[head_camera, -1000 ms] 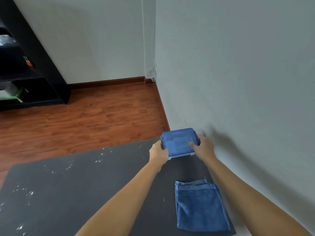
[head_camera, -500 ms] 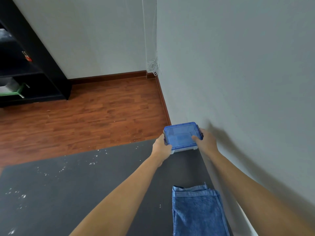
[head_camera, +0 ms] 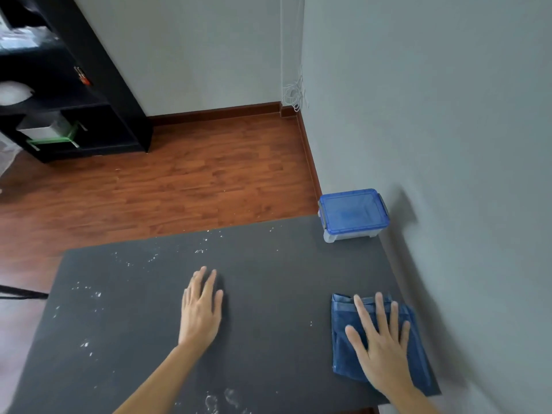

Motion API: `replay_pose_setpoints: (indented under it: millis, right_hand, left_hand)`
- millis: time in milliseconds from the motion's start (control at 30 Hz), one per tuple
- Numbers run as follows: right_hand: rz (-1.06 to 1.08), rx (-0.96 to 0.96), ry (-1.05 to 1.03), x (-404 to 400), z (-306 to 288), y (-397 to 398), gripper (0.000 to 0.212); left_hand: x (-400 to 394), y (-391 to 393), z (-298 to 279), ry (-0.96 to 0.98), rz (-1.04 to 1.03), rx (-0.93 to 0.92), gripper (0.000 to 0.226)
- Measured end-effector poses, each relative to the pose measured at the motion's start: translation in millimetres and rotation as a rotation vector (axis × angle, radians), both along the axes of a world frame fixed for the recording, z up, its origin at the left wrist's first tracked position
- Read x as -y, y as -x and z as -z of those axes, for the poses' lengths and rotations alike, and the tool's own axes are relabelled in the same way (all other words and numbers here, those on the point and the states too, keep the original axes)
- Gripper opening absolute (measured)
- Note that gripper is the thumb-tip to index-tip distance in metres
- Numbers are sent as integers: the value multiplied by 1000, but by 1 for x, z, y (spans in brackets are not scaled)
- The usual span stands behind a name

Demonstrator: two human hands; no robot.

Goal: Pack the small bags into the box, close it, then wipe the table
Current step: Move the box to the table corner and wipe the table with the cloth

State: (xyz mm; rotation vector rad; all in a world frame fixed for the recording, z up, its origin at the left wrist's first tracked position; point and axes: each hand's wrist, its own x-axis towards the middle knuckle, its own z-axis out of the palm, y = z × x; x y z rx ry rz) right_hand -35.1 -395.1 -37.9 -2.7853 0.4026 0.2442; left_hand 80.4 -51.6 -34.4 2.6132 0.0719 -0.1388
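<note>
A small clear box with a blue lid (head_camera: pixel 353 215) stands shut at the far right corner of the dark grey table (head_camera: pixel 268 294), against the wall. No small bags are visible. A folded blue towel (head_camera: pixel 418 348) lies at the near right of the table. My right hand (head_camera: pixel 378 345) rests flat on the towel with fingers spread. My left hand (head_camera: pixel 201 309) lies flat on the bare table near the middle, fingers apart, holding nothing.
White crumbs or powder (head_camera: pixel 89 294) are scattered over the left, far middle and near edge of the table. A grey wall (head_camera: pixel 448 144) runs along the table's right side. Beyond lie a wooden floor (head_camera: pixel 179 180) and a black shelf unit (head_camera: pixel 74 100).
Both hands have let go of the blue-lidded box and drawn back towards me. The right hand has come down on the towel, the left onto the table.
</note>
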Motion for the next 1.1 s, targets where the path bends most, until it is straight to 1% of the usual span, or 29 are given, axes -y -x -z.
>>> replay_pose_setpoints:
  millis: [67,133,167,267,300,333,400,467,500,567,633,700,767,800,867,933,1000,1067,1100]
  right_hand:
    - [-64,-46,101,4,9,9,77]
    - [-34,-95,138,5,12,0,78]
    - [14,-111,150,2,12,-10,81]
    - [216,-109,166,-32,8,-53,89]
    - [221,-96,165,-52,8,-66,88]
    - [177,-83,156,-75,9,-74,85]
    - [4,-45,151,-126,16,-75,75]
    - [-170,-1,152,-164,23,-50,69]
    - [-222,9,154,-170,25,-32,67]
    - [-247,24,173,-150,26,8,66]
    - [-149,10,219,-107,22,43,66]
    - [89,-77,223,-65,12,58,73]
    - [353,-127,179,-47,7,42,81]
    - [451,-118,164,-49,8,24,83]
    - [553,-77,136,-71,10,-17,82]
    - [482,-49,121,-109,16,-51,76]
    - [261,3,184,-158,27,-57,72]
    - [-3,12,208,-193,34,-25,68]
    - [-92,20,216,-194,36,-2,67]
  left_hand:
    - [-33,12,10,-141,37,-72,59]
    - [-54,16,19,-276,115,-93,73]
    - [-60,16,21,-320,144,-92,75]
    - [-64,13,27,-361,149,-78,68]
    - [-64,13,29,-368,143,-81,65]
    - [-64,13,31,-377,141,-85,64]
    - [-65,15,35,-384,151,-84,63]
    - [-67,16,37,-378,157,-81,63]
    - [-68,16,37,-375,156,-79,63]
    - [-68,15,38,-368,156,-78,61]
    - [-68,14,39,-359,160,-75,59]
    - [-66,14,39,-351,168,-77,61]
    - [-66,14,40,-358,174,-67,61]
    - [-67,14,41,-359,175,-63,61]
    - [-68,14,41,-355,181,-59,60]
    - [-67,15,41,-360,185,-55,60]
    - [-67,14,40,-350,186,-65,60]
    - [-69,17,39,-350,196,-70,61]
    - [-70,18,39,-356,201,-68,61]
